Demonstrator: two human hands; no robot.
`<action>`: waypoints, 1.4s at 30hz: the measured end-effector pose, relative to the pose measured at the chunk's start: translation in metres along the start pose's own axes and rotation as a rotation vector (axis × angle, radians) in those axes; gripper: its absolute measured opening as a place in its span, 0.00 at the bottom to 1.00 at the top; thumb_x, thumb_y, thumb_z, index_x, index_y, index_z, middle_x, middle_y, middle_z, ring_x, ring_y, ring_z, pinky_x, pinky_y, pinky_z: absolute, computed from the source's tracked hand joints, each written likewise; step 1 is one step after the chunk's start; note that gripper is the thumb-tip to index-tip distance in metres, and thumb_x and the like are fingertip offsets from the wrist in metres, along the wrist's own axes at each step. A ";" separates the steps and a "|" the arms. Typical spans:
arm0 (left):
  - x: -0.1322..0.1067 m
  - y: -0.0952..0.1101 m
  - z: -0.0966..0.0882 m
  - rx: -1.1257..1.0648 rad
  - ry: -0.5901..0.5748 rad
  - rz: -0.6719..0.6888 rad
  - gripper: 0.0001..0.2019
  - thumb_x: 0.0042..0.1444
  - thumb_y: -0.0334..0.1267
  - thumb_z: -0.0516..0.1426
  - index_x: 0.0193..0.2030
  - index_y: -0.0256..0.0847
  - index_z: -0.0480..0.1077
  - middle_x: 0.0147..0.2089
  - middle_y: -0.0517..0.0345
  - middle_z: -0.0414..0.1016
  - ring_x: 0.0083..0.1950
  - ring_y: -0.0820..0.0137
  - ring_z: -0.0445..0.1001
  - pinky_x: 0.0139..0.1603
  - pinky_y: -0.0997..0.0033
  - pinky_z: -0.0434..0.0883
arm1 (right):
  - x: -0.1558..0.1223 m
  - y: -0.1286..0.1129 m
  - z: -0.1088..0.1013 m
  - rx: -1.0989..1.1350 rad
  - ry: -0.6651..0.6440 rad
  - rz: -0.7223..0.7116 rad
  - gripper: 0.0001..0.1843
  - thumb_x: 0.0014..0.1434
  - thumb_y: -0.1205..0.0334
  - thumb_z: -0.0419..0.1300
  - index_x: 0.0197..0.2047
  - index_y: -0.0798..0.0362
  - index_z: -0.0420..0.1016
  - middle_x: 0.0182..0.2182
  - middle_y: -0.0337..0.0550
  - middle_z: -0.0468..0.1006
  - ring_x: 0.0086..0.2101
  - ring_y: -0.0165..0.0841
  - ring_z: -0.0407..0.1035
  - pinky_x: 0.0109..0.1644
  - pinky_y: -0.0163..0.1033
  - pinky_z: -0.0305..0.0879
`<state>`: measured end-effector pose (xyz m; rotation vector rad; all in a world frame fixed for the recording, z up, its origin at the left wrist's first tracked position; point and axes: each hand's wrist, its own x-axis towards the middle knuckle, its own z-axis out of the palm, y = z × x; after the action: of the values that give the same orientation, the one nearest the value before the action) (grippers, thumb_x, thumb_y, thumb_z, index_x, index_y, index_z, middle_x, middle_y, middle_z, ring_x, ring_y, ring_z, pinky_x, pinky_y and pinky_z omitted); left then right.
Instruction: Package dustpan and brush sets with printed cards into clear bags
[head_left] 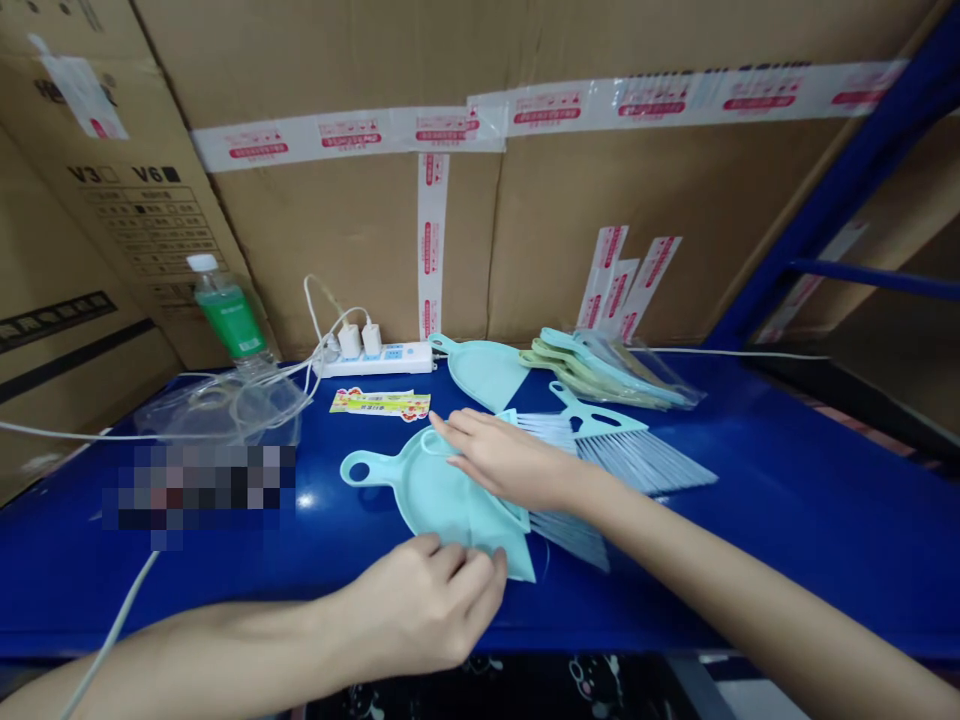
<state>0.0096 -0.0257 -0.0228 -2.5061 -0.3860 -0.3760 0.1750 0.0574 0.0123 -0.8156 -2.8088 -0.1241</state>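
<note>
A light blue dustpan lies in front of me, its ring handle pointing left. On it rests a matching hand brush, its grey bristles spreading past the pan to the right. My right hand lies over the brush's handle, fingers stretched out to the left and mostly flat. At the pan's near edge is my left hand, its fingers curled in against the rim; the fingertips are hidden. Just right of the pan, a second light blue brush lies with its bristles fanned toward the right.
Behind are another dustpan, bagged green and blue handled pieces, a power strip with chargers and a colourful packet. A green-labelled bottle and loose cables stand left. Cardboard walls the back of the blue table.
</note>
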 end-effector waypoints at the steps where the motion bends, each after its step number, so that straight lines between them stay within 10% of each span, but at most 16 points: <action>1: 0.001 -0.001 0.000 -0.033 0.033 0.005 0.13 0.58 0.25 0.48 0.48 0.26 0.67 0.28 0.56 0.69 0.25 0.71 0.68 0.21 0.71 0.64 | 0.004 -0.002 -0.001 0.019 -0.007 0.003 0.25 0.66 0.64 0.46 0.62 0.67 0.58 0.49 0.62 0.72 0.51 0.45 0.66 0.52 0.50 0.66; 18: 0.003 -0.018 -0.003 -0.203 0.227 0.024 0.10 0.58 0.25 0.50 0.30 0.36 0.69 0.24 0.60 0.68 0.23 0.73 0.63 0.23 0.72 0.61 | 0.029 -0.033 0.008 0.133 0.127 0.165 0.19 0.66 0.61 0.49 0.57 0.57 0.67 0.47 0.51 0.71 0.49 0.40 0.64 0.52 0.47 0.63; 23: -0.001 -0.030 -0.003 -0.218 0.078 -0.154 0.11 0.61 0.35 0.48 0.40 0.34 0.69 0.40 0.50 0.75 0.38 0.64 0.72 0.39 0.64 0.69 | 0.007 -0.012 -0.016 -0.159 -0.105 0.563 0.18 0.62 0.71 0.45 0.49 0.58 0.72 0.45 0.58 0.72 0.45 0.45 0.68 0.38 0.43 0.68; 27: -0.004 -0.039 0.000 -0.218 -0.107 -0.197 0.31 0.57 0.57 0.52 0.57 0.32 0.62 0.57 0.41 0.69 0.55 0.53 0.68 0.52 0.54 0.67 | -0.004 0.009 -0.029 -0.259 -0.393 0.762 0.18 0.60 0.71 0.50 0.53 0.63 0.70 0.47 0.64 0.73 0.44 0.46 0.71 0.40 0.43 0.67; 42: -0.002 -0.040 0.002 -0.166 -0.216 -0.208 0.32 0.53 0.57 0.58 0.56 0.33 0.63 0.53 0.45 0.72 0.53 0.55 0.70 0.52 0.57 0.68 | -0.009 0.020 -0.038 -0.258 -0.572 0.739 0.24 0.53 0.79 0.53 0.53 0.57 0.71 0.46 0.58 0.77 0.47 0.44 0.72 0.41 0.41 0.67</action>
<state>-0.0057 0.0071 -0.0046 -2.6861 -0.7329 -0.2249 0.2000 0.0641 0.0474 -2.1795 -2.7570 -0.1481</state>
